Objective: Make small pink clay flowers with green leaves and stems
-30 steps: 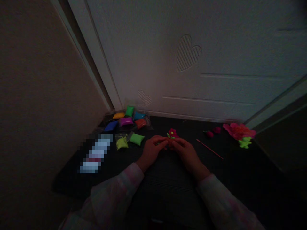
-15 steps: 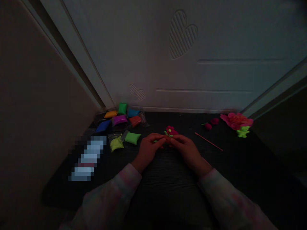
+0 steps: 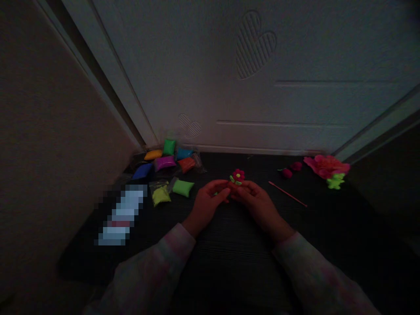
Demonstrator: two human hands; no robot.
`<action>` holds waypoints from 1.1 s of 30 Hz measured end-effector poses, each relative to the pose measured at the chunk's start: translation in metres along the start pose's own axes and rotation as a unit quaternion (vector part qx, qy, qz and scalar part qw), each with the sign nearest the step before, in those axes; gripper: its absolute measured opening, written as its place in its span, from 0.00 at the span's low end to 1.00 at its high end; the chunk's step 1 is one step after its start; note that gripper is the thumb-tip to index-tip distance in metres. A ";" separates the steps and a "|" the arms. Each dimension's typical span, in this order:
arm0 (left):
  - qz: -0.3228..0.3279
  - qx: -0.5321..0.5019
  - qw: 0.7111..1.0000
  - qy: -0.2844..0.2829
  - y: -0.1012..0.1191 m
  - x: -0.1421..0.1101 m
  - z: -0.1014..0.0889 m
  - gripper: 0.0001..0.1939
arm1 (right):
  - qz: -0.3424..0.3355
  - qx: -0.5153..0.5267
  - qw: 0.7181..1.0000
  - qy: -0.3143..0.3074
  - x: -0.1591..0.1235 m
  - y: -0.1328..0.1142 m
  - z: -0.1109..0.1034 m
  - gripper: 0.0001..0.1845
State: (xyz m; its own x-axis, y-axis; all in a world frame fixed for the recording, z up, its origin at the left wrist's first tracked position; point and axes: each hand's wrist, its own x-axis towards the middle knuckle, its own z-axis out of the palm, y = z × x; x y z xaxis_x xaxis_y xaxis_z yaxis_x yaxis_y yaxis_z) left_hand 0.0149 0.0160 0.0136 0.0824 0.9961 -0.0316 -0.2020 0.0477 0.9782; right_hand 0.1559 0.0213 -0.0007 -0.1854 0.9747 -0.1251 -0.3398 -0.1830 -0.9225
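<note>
A small clay flower [image 3: 240,176] with red petals, a yellow centre and light green leaves stands up between my two hands. My left hand [image 3: 210,197] is closed from the left side, thumb and fingers pinching near the flower's base. From the right, my right hand [image 3: 257,202] is closed as well, its fingertips at the base just under the leaves. The lower part of the flower is hidden by my fingers, and the light is dim. A bit of green shows between the fingers of my left hand.
Bags of coloured clay, among them a light green pack [image 3: 183,187] and a yellow-green bag [image 3: 161,195], lie left. A thin pink stick [image 3: 288,194], dark red balls [image 3: 287,173] and a pink flower-like piece [image 3: 328,165] with a yellow-green piece [image 3: 336,181] lie right. A door stands behind.
The flower has shifted slightly right and turned, so its red petals now show whole above my fingers. Both hands stay close together around its base. The view has shifted a little.
</note>
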 end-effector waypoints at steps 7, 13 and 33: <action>0.024 0.023 0.999 0.019 -0.001 -0.002 0.000 0.14 | -0.052 -0.062 0.995 0.050 -0.001 -0.003 0.002 0.13; 0.028 0.020 0.999 0.006 -0.002 -0.002 -0.001 0.16 | -0.188 -0.193 0.959 0.084 -0.005 -0.003 0.005 0.10; -0.011 0.070 0.997 0.028 0.004 0.000 0.000 0.07 | -0.397 -0.475 0.784 0.053 -0.010 -0.004 0.004 0.11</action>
State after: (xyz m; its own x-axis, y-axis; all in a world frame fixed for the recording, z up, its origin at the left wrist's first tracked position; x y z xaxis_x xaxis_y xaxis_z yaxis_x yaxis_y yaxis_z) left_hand 0.0137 0.0159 0.0173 0.0301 0.9976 -0.0618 -0.0625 0.0636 0.9960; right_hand 0.1555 0.0115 0.0054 -0.1676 0.7470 0.6433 0.5399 0.6155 -0.5741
